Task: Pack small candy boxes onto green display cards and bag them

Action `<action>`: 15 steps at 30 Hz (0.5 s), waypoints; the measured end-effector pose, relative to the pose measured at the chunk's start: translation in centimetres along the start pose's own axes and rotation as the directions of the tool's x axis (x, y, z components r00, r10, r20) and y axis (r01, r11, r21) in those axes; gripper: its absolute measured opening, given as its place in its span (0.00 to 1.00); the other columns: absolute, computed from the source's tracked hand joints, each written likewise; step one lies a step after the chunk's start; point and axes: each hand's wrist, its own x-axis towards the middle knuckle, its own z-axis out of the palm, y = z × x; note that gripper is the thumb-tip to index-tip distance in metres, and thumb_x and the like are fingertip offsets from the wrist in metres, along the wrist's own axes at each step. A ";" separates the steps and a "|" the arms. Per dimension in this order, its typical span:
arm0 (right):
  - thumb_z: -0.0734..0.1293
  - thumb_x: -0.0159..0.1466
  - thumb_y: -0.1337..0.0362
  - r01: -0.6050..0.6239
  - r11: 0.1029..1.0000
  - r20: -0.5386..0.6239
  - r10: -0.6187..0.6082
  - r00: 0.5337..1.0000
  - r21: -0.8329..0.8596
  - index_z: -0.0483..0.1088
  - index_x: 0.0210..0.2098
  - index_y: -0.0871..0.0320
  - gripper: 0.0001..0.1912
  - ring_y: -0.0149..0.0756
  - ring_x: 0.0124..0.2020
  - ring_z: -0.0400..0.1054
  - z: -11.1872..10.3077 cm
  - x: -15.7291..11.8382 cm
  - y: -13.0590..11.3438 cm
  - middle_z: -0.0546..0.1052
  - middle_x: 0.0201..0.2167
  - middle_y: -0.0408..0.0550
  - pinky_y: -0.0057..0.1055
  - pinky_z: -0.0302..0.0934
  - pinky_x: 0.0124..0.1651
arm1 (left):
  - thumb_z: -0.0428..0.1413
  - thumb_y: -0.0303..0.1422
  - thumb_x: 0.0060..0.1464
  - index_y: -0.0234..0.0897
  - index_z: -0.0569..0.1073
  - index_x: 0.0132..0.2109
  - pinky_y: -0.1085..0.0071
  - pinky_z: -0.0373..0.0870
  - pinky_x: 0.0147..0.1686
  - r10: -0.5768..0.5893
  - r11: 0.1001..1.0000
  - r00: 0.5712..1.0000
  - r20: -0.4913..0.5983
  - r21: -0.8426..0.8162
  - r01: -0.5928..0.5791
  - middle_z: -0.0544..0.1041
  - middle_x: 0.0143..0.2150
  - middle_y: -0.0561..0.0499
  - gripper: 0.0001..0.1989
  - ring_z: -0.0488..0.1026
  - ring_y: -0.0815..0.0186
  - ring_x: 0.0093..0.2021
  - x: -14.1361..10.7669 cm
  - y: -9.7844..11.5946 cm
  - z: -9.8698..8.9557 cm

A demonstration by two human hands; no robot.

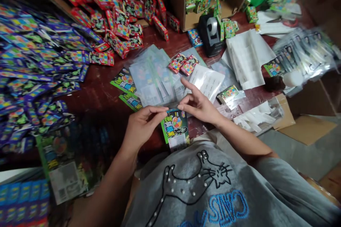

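Note:
Between my two hands, near the table's front edge, is a printed plastic bag [176,127] with a green edge, hanging toward my lap. My left hand [145,124] pinches its top edge at the left corner. At the right end of that edge, my right hand [197,104] has thumb and a finger closed on it, with the index finger raised. Just beyond lie clear bags [151,74] in a loose stack, two red small boxes [183,64] and a white sticker sheet [207,81].
Purple packets [39,60] pile at the left, red boxes [119,17] behind them. A black tape dispenser [210,35] stands at the back, near a carton [173,0] of green boxes. Filled bags [306,56] and a white-capped bottle [283,81] are at the right.

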 end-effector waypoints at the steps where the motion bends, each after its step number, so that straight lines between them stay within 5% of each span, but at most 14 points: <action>1: 0.70 0.73 0.54 0.027 0.999 0.030 -0.026 0.999 -0.024 0.42 0.83 0.51 0.48 0.36 0.42 0.78 -0.4 -0.4 -0.2 0.82 0.42 0.45 0.38 0.75 0.54 | 0.72 0.48 0.53 0.41 0.82 0.40 0.57 0.80 0.56 0.020 1.000 1.000 0.016 -0.019 -0.020 0.88 0.46 0.46 0.17 0.85 0.56 0.48 -0.2 -0.2 0.0; 5: 0.68 0.76 0.53 0.121 0.984 0.102 -0.109 0.989 -0.129 0.57 0.77 0.53 0.35 0.35 0.47 0.77 -2.1 -1.0 -2.0 0.82 0.47 0.48 0.40 0.71 0.59 | 0.72 0.45 0.53 0.41 0.81 0.40 0.57 0.81 0.58 0.081 0.996 0.997 0.006 -0.040 -0.080 0.88 0.47 0.46 0.16 0.85 0.58 0.49 -0.7 -0.9 0.5; 8: 0.72 0.73 0.55 0.189 0.946 0.126 -0.160 0.979 -0.263 0.76 0.57 0.57 0.18 0.38 0.53 0.74 -3.1 0.0 -4.2 0.80 0.49 0.51 0.42 0.67 0.63 | 0.71 0.45 0.54 0.40 0.81 0.41 0.57 0.81 0.56 0.069 0.998 0.998 -0.010 0.003 -0.069 0.88 0.47 0.46 0.15 0.85 0.58 0.48 -0.7 -0.6 0.9; 12: 0.74 0.69 0.59 0.251 0.896 0.375 -0.105 0.921 -0.366 0.78 0.41 0.56 0.07 0.40 0.53 0.72 -2.6 1.8 -5.8 0.79 0.44 0.48 0.44 0.63 0.65 | 0.72 0.48 0.51 0.39 0.82 0.41 0.58 0.81 0.55 0.060 0.998 0.998 -0.024 0.019 -0.059 0.88 0.45 0.47 0.18 0.85 0.58 0.46 -0.8 0.1 1.3; 15: 0.72 0.69 0.64 0.246 0.811 0.352 -0.053 0.935 -0.531 0.76 0.42 0.56 0.04 0.43 0.53 0.70 -1.5 2.3 -5.7 0.78 0.45 0.50 0.45 0.62 0.64 | 0.71 0.47 0.52 0.40 0.82 0.41 0.58 0.82 0.54 0.062 0.998 0.998 -0.023 0.013 -0.062 0.88 0.44 0.47 0.17 0.85 0.59 0.46 -1.1 0.2 1.3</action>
